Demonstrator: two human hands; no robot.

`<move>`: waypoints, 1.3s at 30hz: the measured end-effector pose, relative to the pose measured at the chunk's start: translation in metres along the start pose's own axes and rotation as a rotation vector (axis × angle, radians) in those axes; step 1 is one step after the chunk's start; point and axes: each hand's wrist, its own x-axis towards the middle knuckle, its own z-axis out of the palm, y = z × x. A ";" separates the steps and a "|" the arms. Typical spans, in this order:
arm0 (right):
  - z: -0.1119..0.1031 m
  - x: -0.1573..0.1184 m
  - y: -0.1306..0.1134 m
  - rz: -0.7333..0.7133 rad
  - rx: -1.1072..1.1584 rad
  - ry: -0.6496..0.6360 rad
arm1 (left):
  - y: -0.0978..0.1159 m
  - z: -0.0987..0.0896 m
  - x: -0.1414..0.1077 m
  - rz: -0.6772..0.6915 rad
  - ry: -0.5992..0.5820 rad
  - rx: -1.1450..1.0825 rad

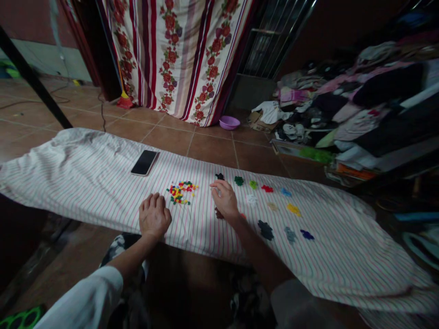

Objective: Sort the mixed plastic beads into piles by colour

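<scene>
My left hand point(154, 215) rests palm down on the striped cloth point(113, 192), its fingers lying flat and slightly apart. Just beyond its fingertips is a loose pile of small mixed beads point(179, 193) in red, yellow, green and white. My right hand point(224, 198) hovers among sorted heaps, thumb and fingertips drawn together; whatever they may hold is too small to make out. Around it lie a black heap point(220, 176), a dark green heap point(239, 181), a white heap point(251, 199) and a brown heap point(218, 214), the last partly hidden by the hand.
More small heaps sit to the right: red point(267, 188), yellow point(294, 209), dark grey point(265, 230) and navy point(307, 234). A phone point(145, 162) lies at the back left of the cloth. Beyond are a purple basin point(229, 122) and piled clothes point(343, 100).
</scene>
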 end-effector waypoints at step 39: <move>0.056 -0.057 -0.054 0.080 0.064 0.012 | -0.001 0.001 -0.003 0.032 0.067 0.007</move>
